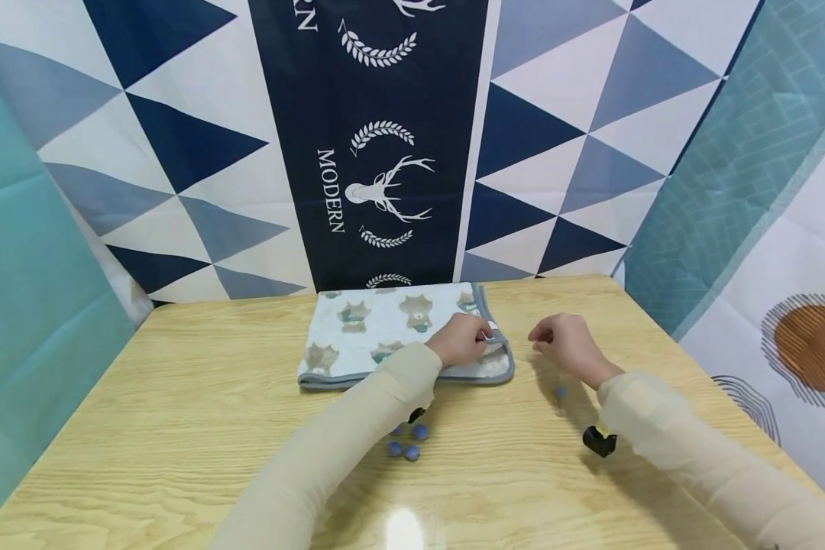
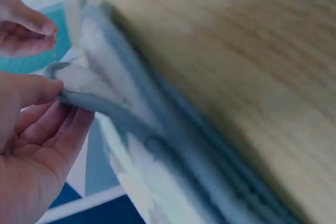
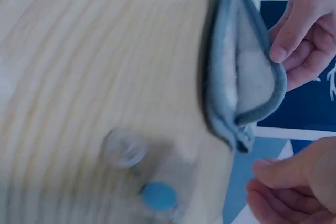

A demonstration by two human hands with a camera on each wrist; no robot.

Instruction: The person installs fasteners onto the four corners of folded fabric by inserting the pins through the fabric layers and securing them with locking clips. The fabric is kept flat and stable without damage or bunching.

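A folded white baby blanket (image 1: 357, 355) with bear prints and grey-blue piping lies at the far side of the table. My left hand (image 1: 462, 339) pinches its right edge between thumb and fingers, and in the left wrist view the piped corner (image 2: 100, 103) is lifted in a loop. To the right of the blanket, my right hand (image 1: 565, 344) hovers above the table, apart from the cloth. Its thumb and forefinger come together on a tiny, thin, pale thing (image 2: 54, 36), too blurred to identify. Below it lie a blue round cap (image 3: 159, 196) and a clear disc (image 3: 124, 149).
Several small blue round pieces (image 1: 411, 452) lie on the wooden table (image 1: 179, 428), beside my left forearm and partly hidden by it. A patterned cloth (image 1: 385, 99) hangs behind the table's back edge, with teal cloth (image 1: 34, 252) at the left.
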